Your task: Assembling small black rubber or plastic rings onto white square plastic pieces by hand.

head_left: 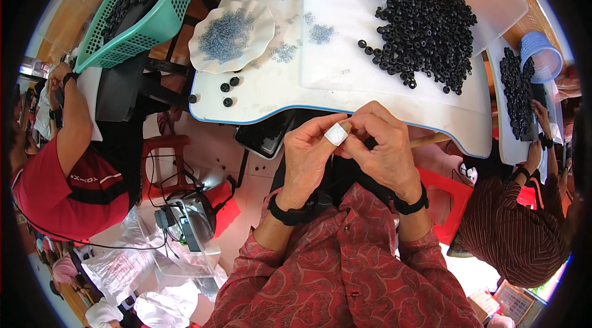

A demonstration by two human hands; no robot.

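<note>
A white, blue-edged bench [265, 96] stands before the left hand [306, 150] and right hand [387, 150]; fingertips meet, any pinched item indiscernible. Slack pressure could drop it.

1. Bright light filled the scene, making the white tabletop [351, 81] at twelve o'clock glow.
2. A patch [459, 263] washed out to white at four o'clock.
3. Shadow darkened the space beneath the tabletop.
4. The left hand [307, 158] and right hand [387, 152] looked sharp near the centre.
5. Straight edges bowed toward the black circular rim, with bluish fringing at four o'clock.
</note>
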